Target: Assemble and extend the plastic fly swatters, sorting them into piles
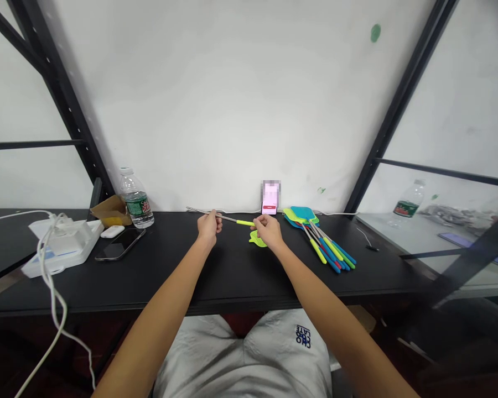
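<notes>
Both hands are closed on one fly swatter handle [244, 223], held nearly level above the table. My left hand [208, 225] grips its thin metal rod, whose bare end [193, 209] sticks out to the left and looks split in two. Fingers of my right hand [268, 229] pinch the yellow-green grip near its right end. Under the right hand a perforated yellow-green swatter head [257, 240] lies on the table, partly hidden by that hand and apart from the rod's bare end. To the right is a pile of fly swatters [334, 249] with blue, green, yellow-green and red parts.
A phone [269, 199] with a lit screen leans against the wall. Left on the black table [166, 276] are a water bottle [136, 202], a cardboard box [113, 211], a white case [112, 231], a dark phone [120, 245] and a power strip [68, 249] with trailing cables.
</notes>
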Tool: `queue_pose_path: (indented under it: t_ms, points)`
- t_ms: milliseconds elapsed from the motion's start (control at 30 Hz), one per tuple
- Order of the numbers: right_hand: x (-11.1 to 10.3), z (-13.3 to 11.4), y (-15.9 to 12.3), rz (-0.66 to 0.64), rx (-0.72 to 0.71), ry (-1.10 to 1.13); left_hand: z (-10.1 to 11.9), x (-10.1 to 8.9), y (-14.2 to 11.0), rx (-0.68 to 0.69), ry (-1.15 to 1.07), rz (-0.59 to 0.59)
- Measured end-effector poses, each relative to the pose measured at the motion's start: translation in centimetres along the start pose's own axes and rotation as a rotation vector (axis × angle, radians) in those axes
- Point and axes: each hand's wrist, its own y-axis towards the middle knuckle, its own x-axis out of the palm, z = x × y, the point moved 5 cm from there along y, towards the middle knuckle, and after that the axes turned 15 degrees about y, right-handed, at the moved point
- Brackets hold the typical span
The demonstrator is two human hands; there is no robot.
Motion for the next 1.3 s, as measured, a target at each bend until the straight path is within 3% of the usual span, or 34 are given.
queue_pose_path:
  t_ms: [400, 600, 800, 900, 1167, 1300]
  points:
    - [0.2, 0.3, -0.1, -0.033, 0.008, 0.023, 0.0, 0.4, -0.1, -0.051, -0.046, -0.102]
    - [0.9, 0.6, -0.2, -0.109, -0.033, 0.033, -0.4, 1.4, -0.6, -0.066, -0.004, -0.253]
    - [1.4, 1.1, -0.2, -0.168, -0.019, 0.057, -0.6, 2.8, -1.7, -0.027, 0.074, -0.513]
    - [1.6, 1.3, -0.2, -0.193, 0.004, 0.070, -0.6, 3.2, -2.1, 0.004, 0.118, -0.590]
    - [2.0, 0.8, -0.5, -0.250, 0.003, 0.021, -1.1, 3.9, -2.3, 0.088, 0.239, -0.569]
    - [0.7, 0.2, -0.3, -0.092, -0.035, -0.281, -0.9, 3.4, -1.8, 0.108, 0.202, -0.436]
